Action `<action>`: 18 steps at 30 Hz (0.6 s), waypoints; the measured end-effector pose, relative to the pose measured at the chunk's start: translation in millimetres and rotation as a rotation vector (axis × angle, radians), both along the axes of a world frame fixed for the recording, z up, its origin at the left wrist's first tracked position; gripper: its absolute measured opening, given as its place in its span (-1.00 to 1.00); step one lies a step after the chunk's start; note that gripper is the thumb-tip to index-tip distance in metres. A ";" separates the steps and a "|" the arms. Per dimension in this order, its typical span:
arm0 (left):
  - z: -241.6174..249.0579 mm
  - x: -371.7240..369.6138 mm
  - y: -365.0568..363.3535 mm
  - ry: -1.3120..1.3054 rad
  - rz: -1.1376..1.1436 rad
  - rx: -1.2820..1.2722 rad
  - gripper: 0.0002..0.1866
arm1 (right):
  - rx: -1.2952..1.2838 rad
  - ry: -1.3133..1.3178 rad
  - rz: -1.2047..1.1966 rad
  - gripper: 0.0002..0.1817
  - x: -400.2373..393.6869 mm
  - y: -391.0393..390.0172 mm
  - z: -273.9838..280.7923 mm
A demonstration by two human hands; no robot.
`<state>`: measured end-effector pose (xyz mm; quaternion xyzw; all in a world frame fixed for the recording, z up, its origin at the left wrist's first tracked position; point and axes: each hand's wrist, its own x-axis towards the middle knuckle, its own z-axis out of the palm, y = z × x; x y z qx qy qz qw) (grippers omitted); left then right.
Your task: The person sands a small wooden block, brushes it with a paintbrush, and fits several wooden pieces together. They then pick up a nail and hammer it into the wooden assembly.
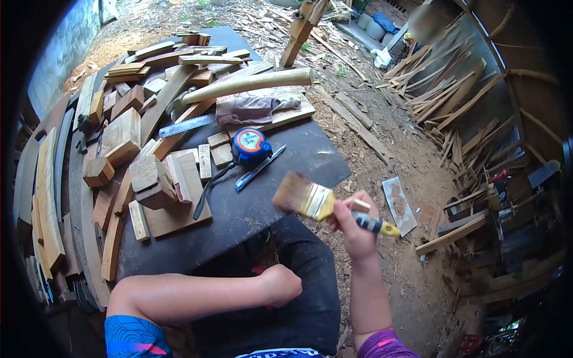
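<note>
My right hand [357, 227] grips the yellow and black handle of a wide paintbrush [313, 198], together with a small light wooden piece. The bristles point left over the dark table's near edge. My left hand [282, 286] is closed above my lap, and whether anything is inside it is hidden. On the dark table [286, 185] lie a blue and orange tape measure [250, 144], a blue pen [260, 168] and a wooden block assembly [154, 182] on a flat board.
Wood offcuts [125, 140] crowd the table's left and far parts, with a hammer [248, 85], a metal ruler [186, 125] and a cloth [248, 110] among them. A wooden post [303, 33] stands beyond. Planks [444, 89] are heaped at the right.
</note>
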<state>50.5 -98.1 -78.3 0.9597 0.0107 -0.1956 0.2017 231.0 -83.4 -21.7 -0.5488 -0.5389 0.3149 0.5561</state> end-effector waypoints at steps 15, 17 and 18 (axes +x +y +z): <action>-0.4 -1.8 -2.2 0.008 -0.015 0.097 -0.84 | 0.056 -0.120 -0.536 -0.76 70.0 79.4 -2.8; -8.9 -3.8 -2.2 0.019 -0.019 0.115 -0.83 | 0.036 -0.260 -0.612 -0.75 64.4 77.7 18.9; -9.2 -5.3 -2.1 0.021 -0.010 0.117 -0.83 | 0.049 -0.183 -0.536 -0.75 59.4 73.2 25.0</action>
